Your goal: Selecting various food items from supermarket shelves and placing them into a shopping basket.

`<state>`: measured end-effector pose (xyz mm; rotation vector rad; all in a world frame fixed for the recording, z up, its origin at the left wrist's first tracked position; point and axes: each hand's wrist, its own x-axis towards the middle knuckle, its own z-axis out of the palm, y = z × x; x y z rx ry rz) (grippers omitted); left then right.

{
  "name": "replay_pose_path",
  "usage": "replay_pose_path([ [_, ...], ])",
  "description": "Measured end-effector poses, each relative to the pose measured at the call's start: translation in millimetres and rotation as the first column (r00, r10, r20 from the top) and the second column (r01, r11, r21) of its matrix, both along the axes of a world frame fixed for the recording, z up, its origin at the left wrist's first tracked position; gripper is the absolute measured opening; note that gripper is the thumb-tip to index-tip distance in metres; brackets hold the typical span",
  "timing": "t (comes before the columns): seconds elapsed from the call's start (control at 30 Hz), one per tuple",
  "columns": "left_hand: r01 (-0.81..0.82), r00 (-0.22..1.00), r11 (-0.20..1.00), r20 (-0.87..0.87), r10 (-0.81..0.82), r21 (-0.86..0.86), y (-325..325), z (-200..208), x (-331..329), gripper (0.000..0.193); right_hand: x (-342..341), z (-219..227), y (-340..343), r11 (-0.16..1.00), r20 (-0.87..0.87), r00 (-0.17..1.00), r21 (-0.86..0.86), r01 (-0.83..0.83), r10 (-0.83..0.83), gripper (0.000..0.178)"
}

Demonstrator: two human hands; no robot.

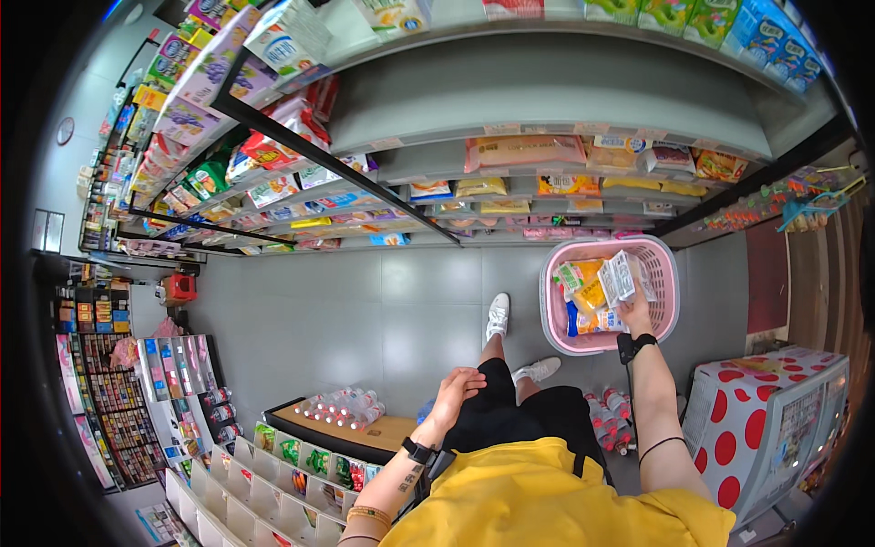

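A pink plastic basket (pixel 670 314) stands on the floor ahead of me to the right. Inside it lie a yellow food packet (pixel 589 286), a green-and-white packet (pixel 569 275) and a blue-and-white packet (pixel 597 320). My right hand (pixel 636 312) reaches into the basket, its fingers closed on the edge of a white packet with dark print (pixel 617 277); the fingertips are partly hidden. Over my thigh hovers my left hand (pixel 458 394), holding nothing, with its fingers loosely stretched out.
Store shelves (pixel 547 91) with bagged and boxed foods rise just beyond the basket. Behind on the right is a red-dotted freezer (pixel 729 438). Bottle packs stand near a low wooden platform (pixel 365 439) and by my right leg. A divided snack rack (pixel 246 483) is at lower left.
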<state>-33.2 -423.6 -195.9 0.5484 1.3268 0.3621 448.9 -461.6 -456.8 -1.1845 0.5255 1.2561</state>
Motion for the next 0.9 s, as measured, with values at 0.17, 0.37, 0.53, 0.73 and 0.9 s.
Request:
replay_pose_path([
  [0.17,-0.014,0.998,0.999,-0.053,0.017,0.045,6.3,3.4,-14.9,0.029,-6.0,23.8,-2.4,0.984,0.139,0.988,-0.175,-0.041,0.066,0.038],
  [0.37,0.019,0.979,0.998,-0.202,-0.007,0.061,15.4,-40.6,-61.8,0.032,-21.5,112.6,5.2,0.977,0.497,0.851,-0.202,-0.076,0.169,0.037],
  [0.53,0.094,0.943,0.995,-0.323,-0.081,0.026,35.2,-68.7,-101.0,0.032,-26.7,393.8,20.0,0.783,0.849,0.517,0.248,-0.57,0.107,0.035],
  [0.73,0.114,0.925,0.993,-0.369,-0.091,0.039,50.2,-78.5,-115.2,0.031,-63.3,573.8,-48.5,0.76,0.804,-0.291,0.279,-0.587,-0.519,0.036],
  [0.9,0.239,0.905,0.97,-0.374,-0.205,0.045,78.5,-65.0,-86.1,0.036,-74.6,626.6,-79.7,0.66,0.618,-0.402,0.263,-0.704,-0.676,0.032],
])
